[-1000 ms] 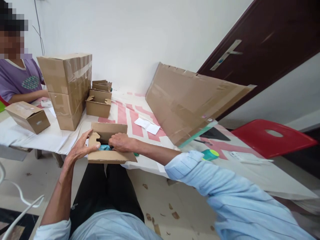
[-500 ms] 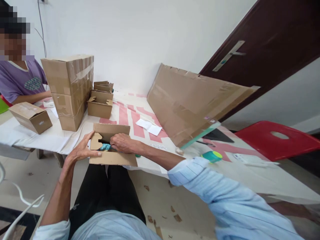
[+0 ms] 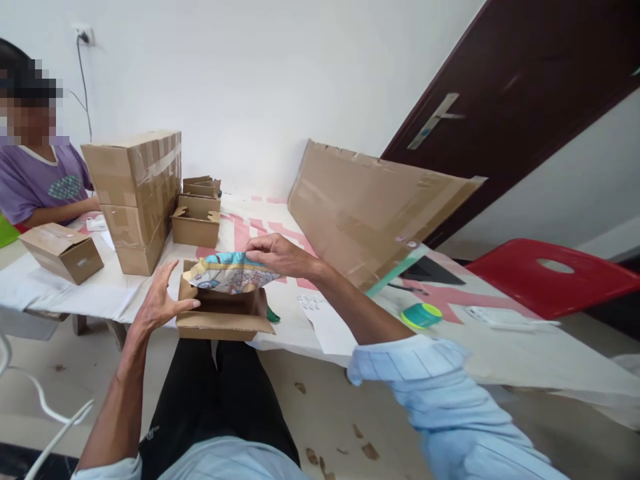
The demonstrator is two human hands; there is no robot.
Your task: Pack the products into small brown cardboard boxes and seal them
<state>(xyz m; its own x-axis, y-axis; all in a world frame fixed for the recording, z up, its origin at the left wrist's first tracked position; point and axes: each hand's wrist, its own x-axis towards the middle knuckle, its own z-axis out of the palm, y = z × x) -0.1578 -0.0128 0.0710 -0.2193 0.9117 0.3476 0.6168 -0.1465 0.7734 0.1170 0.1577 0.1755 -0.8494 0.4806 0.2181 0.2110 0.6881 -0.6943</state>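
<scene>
A patterned bag (image 3: 233, 275), light blue and cream, is raised above an open cardboard box (image 3: 225, 328) at the table's front edge. My right hand (image 3: 277, 255) pinches the bag's upper edge at its right end. At the box's left side is my left hand (image 3: 163, 299), thumb and fingers spread, with nothing between them. The box's front flap leans outward, and its inside looks dark. A small green item (image 3: 273, 315) lies just right of the box.
Stacked taped boxes (image 3: 143, 200), a closed box (image 3: 63, 252) and open boxes (image 3: 196, 223) stand left. A person (image 3: 45, 177) sits behind. Right are a large cardboard sheet (image 3: 360, 207), a printed paper (image 3: 327, 323), a teal tape roll (image 3: 421, 315) and a red chair (image 3: 550, 277).
My right hand has come up out of the box, lifting the bag above it. My left hand has let go of the box's left side and opened. The view has shifted slightly.
</scene>
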